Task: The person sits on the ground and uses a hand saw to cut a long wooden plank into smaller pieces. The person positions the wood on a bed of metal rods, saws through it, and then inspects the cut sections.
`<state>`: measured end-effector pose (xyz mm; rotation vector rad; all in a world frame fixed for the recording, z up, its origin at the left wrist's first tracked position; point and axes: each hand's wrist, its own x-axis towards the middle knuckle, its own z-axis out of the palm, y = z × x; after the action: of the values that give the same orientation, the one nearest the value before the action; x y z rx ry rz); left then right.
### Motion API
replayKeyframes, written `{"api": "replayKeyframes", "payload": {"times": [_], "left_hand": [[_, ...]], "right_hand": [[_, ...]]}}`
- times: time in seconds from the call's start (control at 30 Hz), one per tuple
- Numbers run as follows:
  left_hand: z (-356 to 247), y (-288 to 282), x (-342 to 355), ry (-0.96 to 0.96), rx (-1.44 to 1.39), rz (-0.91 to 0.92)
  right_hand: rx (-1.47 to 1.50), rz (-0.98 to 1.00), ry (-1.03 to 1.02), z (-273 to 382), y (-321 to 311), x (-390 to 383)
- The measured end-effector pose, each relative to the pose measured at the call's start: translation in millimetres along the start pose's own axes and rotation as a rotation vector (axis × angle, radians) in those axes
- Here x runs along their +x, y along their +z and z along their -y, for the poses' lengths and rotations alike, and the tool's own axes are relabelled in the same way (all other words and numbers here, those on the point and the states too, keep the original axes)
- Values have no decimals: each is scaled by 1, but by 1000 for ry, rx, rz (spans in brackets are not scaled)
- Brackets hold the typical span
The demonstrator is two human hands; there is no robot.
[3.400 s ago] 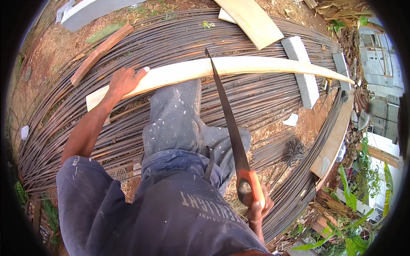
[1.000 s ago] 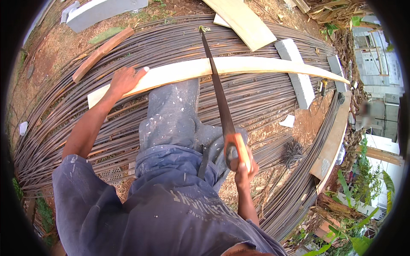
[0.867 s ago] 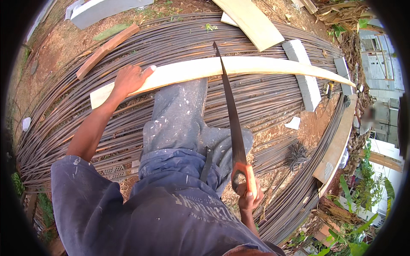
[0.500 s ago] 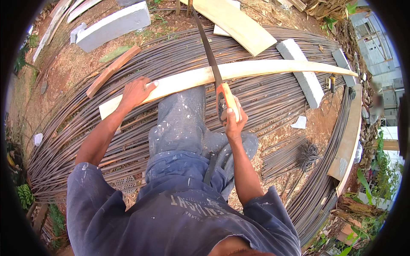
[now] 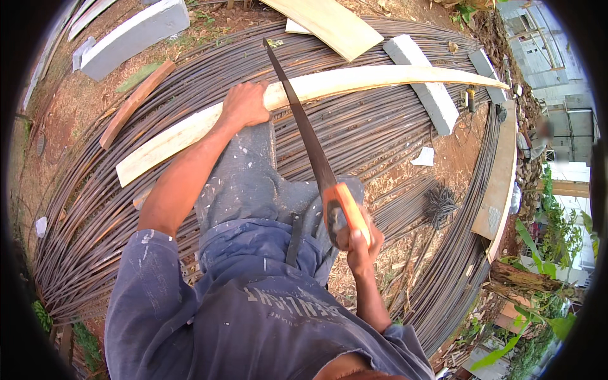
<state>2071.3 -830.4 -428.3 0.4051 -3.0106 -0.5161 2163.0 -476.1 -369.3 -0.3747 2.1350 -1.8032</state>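
A long, pale wooden plank (image 5: 171, 145) crosses in front of me over my raised, paint-flecked trouser leg (image 5: 237, 171). My left hand (image 5: 247, 104) is closed over the plank, just left of the saw blade. My right hand (image 5: 361, 244) grips the orange handle of a handsaw (image 5: 309, 145), low and right of the plank. The dark blade lies across the plank, its tip beyond the far edge.
Long steel rods (image 5: 95, 240) cover the ground, with concrete beams (image 5: 133, 41) (image 5: 424, 85), loose boards (image 5: 323, 22) and a reddish timber (image 5: 136, 104) on or around them. A tangle of wire (image 5: 439, 202) sits right. A blurred person (image 5: 538, 136) is at the far right, near pale walls.
My left hand has slid rightward along the plank, closer to the blade. The saw in my right hand has moved back and forth and is now drawn back toward me compared with half a second ago.
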Motion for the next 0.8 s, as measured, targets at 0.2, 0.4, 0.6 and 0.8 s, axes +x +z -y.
{"api": "replayKeyframes", "payload": {"times": [0.2,0.4,0.6,0.8], "left_hand": [[-18,4,-12,-23,-8,-24],[-3,-2,4,-68,28,51],[5,-3,20,-75,14,29],[0,10,21,-48,53,-51]], "right_hand": [[157,-51,18,23,19,48],[-57,10,-20,6,38,73],[-133,-11,8,13,-33,-34],[34,32,-78,-20,41,126]]}}
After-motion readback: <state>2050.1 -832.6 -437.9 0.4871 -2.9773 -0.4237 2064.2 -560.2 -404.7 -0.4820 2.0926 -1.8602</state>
